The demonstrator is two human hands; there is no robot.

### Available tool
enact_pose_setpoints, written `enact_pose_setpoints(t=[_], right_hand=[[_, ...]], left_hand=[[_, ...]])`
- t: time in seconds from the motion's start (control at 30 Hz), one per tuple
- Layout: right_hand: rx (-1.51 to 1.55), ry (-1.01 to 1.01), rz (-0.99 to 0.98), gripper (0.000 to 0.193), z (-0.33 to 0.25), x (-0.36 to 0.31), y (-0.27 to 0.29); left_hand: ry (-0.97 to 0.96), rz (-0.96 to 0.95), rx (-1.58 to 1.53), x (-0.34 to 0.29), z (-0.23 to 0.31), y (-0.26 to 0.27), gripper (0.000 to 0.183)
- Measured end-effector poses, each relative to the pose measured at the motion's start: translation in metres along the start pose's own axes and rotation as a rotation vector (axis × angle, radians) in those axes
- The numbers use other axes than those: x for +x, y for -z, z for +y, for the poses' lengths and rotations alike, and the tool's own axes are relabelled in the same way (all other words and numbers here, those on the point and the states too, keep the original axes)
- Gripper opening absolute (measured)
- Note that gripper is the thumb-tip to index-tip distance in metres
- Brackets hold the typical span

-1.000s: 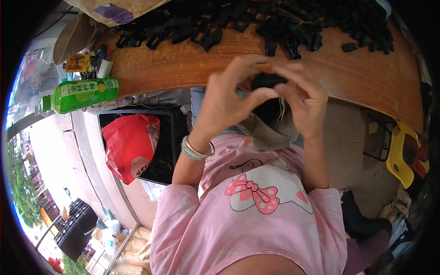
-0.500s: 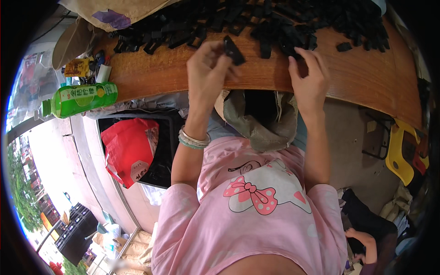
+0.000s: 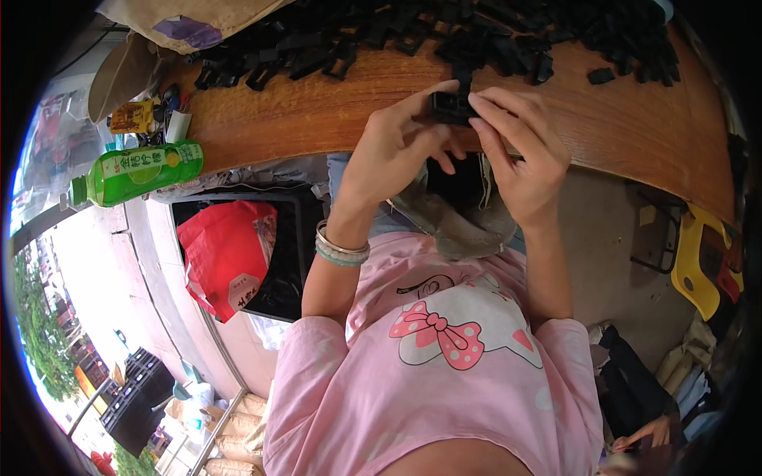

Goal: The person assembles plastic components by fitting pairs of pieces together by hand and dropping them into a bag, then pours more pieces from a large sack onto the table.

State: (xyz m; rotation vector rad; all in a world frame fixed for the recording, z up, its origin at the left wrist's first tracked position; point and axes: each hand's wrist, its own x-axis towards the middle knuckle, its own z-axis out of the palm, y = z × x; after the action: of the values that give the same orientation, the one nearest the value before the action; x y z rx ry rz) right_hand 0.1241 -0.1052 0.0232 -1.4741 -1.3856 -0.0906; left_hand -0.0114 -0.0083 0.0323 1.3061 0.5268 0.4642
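Note:
Over the table's near edge, both my hands meet at a small black plastic part (image 3: 449,108) with a frame-like shape. My left hand (image 3: 397,151) grips it from the left, its lower fingers loosely curled. From the right, my right hand (image 3: 524,143) pinches the part's right end between thumb and fingertips. Whether a second piece is joined there cannot be made out. Just beyond the hands spreads a heap of similar black plastic parts (image 3: 492,51). Beneath my hands, an open grey-green sack (image 3: 464,226) with a dark inside hangs at the edge of the wooden table (image 3: 262,127).
A green drink bottle (image 3: 147,170) lies at the table's left end. Below it a red bag (image 3: 226,254) rests in a black crate (image 3: 287,282). On the right stands a yellow plastic chair (image 3: 694,270). Another person's hand (image 3: 655,432) shows at the lower right.
My left hand has moved right with its black part. My right hand has left the heap, coming left to pinch the part's right end. The other person's hand at lower right has shifted.

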Motion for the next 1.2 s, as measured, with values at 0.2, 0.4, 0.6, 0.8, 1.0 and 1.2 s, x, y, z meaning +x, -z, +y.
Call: enact_pose_setpoints(t=[0.2,0.4,0.6,0.8,1.0,1.2], right_hand=[[0.269,-0.283,-0.114,0.028,-0.005,-0.001,0.003],[0.594,-0.646,-0.053,0.029,-0.01,-0.007,-0.001],[0.327,-0.46,-0.489,0.019,-0.001,-0.006,0.025],[-0.089,-0.342,-0.069,0.016,0.04,0.012,0.025],[-0.631,-0.126,-0.104,0.021,0.07,0.018,0.041],[-0.435,-0.366,-0.075,0.023,0.05,0.011,0.041]], left_hand=[[-0.134,0.062,0.076,-0.008,0.004,-0.008,0.043],[-0.193,0.174,0.293,-0.012,0.006,-0.023,0.047],[-0.441,0.495,0.986,0.017,0.002,0.035,0.014],[-0.455,0.574,1.438,0.034,-0.004,0.059,0.013],[-0.313,0.462,0.714,0.021,0.001,0.032,0.013],[-0.063,0.231,0.076,0.012,0.004,0.009,0.02]])
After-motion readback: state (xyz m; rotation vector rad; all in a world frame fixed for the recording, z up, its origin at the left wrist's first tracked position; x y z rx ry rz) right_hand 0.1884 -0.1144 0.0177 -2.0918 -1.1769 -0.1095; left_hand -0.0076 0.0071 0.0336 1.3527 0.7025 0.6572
